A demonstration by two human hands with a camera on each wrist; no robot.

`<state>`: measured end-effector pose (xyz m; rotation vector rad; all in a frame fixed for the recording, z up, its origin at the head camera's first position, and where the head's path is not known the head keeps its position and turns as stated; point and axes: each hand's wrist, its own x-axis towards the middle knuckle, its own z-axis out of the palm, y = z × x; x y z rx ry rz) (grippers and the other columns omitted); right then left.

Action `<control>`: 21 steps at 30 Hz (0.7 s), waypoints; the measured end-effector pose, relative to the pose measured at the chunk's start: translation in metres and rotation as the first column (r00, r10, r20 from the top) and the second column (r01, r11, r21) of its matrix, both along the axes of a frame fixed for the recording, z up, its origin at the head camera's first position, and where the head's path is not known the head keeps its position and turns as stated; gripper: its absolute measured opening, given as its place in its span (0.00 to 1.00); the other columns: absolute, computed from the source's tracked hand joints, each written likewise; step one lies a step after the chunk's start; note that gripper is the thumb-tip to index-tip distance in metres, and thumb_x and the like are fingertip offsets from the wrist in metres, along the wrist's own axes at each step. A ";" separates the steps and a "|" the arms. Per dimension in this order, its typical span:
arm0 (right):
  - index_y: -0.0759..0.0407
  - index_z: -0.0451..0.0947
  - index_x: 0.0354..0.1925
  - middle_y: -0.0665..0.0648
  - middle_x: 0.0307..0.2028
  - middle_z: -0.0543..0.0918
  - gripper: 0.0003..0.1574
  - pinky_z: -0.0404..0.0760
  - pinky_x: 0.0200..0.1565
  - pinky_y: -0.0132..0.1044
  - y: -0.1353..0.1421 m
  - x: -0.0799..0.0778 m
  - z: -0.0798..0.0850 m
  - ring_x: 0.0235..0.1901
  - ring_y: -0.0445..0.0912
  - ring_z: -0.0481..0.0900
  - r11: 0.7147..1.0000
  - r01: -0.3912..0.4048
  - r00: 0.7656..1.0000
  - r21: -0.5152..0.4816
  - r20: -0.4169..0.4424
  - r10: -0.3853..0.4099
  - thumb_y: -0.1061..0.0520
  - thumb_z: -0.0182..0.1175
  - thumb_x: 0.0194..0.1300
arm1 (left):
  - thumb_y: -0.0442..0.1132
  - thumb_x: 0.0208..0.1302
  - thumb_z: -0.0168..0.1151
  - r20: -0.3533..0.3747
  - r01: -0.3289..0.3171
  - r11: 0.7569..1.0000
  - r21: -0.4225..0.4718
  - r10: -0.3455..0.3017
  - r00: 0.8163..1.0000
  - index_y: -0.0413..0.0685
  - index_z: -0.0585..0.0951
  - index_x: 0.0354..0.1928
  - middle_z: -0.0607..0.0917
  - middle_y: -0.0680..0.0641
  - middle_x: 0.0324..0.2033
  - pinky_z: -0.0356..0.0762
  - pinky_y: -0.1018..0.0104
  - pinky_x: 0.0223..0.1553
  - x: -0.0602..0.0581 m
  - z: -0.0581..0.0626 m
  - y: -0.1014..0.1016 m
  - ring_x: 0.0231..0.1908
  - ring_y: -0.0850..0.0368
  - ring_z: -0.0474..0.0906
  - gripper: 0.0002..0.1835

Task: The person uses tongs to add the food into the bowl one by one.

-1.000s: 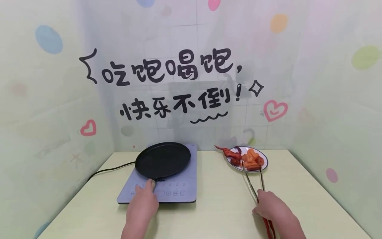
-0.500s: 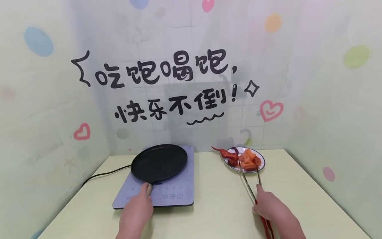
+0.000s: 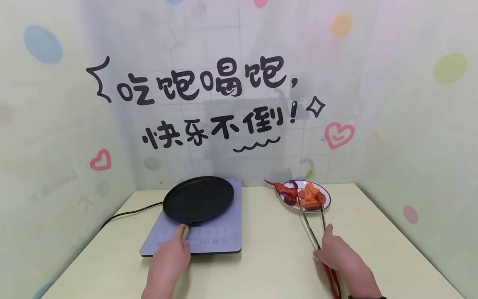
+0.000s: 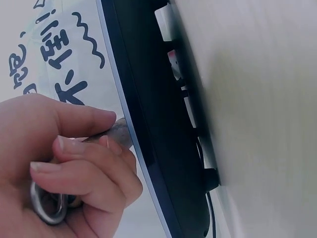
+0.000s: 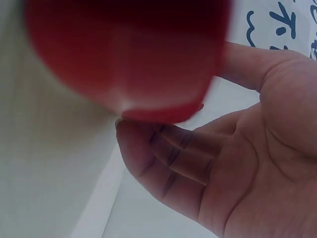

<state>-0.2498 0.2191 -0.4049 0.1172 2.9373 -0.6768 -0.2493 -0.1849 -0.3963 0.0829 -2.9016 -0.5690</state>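
Observation:
My left hand (image 3: 169,259) grips the handle (image 4: 119,133) of a flat black frying pan (image 3: 199,199). A metal ring (image 4: 43,210) at the handle's end shows below the curled fingers in the left wrist view. My right hand (image 3: 340,254) holds a pair of tongs (image 3: 310,226) with red grips and metal arms. Their arms stand apart, tips at the near side of the food on an oval white plate (image 3: 329,200). Orange chunks (image 3: 310,194) lie on it, beside a red chili-like piece (image 3: 286,190) whose tip hangs over the rim. In the right wrist view, the red grip (image 5: 133,59) hides part of the fingers.
The pan is over a light purple induction cooker (image 3: 228,220) with a touch panel. A black cable (image 3: 132,212) runs left from it. The pale table (image 3: 265,257) is bounded by decorated walls (image 3: 239,166) at the back and both sides.
The head view has turned slightly right, so everything appears a little further left. Both hands keep hold of the pan handle and tongs, and the tong tips stay at the food.

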 end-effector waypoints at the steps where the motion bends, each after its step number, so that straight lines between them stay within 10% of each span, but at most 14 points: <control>1: 0.88 0.31 0.65 0.63 0.26 0.78 0.62 0.77 0.33 0.44 0.000 0.000 0.000 0.26 0.48 0.76 1.000 0.002 1.000 -0.005 -0.003 -0.002 0.56 0.64 0.61 | 0.39 0.69 0.51 -0.002 0.002 1.000 0.000 -0.002 1.000 0.44 0.63 0.68 0.81 0.28 0.42 0.74 0.43 0.31 -0.001 0.000 0.000 0.36 0.34 0.78 0.27; 14: 0.87 0.31 0.66 0.61 0.22 0.75 0.57 0.72 0.23 0.37 -0.001 0.003 0.002 0.19 0.46 0.72 1.000 0.002 1.000 -0.022 -0.008 -0.002 0.59 0.60 0.64 | 0.39 0.69 0.51 0.017 0.008 1.000 -0.002 -0.008 1.000 0.43 0.63 0.68 0.81 0.27 0.41 0.73 0.47 0.28 -0.001 0.001 -0.004 0.31 0.40 0.78 0.27; 21: 0.73 0.66 0.36 0.60 0.19 0.74 0.10 0.73 0.18 0.37 0.006 0.005 0.006 0.15 0.46 0.74 0.992 0.028 0.990 -0.126 -0.131 -0.044 0.63 0.51 0.63 | 0.40 0.70 0.51 0.019 0.020 1.000 -0.005 -0.020 1.000 0.43 0.62 0.69 0.81 0.27 0.42 0.73 0.47 0.28 -0.002 0.002 -0.002 0.32 0.39 0.78 0.27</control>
